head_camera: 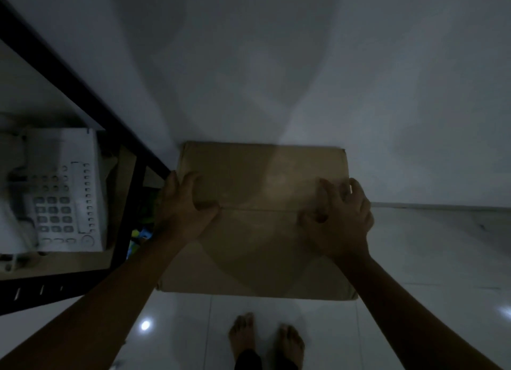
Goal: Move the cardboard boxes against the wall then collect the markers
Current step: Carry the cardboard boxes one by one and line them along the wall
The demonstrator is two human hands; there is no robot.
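A brown cardboard box [260, 181] stands in front of me with its far edge against the white wall [276, 65]. My left hand [182, 206] grips its left side, thumb on the top face near the centre seam. My right hand [343, 220] lies on the top near the right edge with its fingers curled over the cardboard. No markers can be made out in this dim view.
A black metal shelf frame [83, 106] stands at the left, close to the box. A white desk phone [60, 192] sits on it. Some coloured items [139, 236] lie low between shelf and box. My bare feet [265, 339] stand on glossy white tiles.
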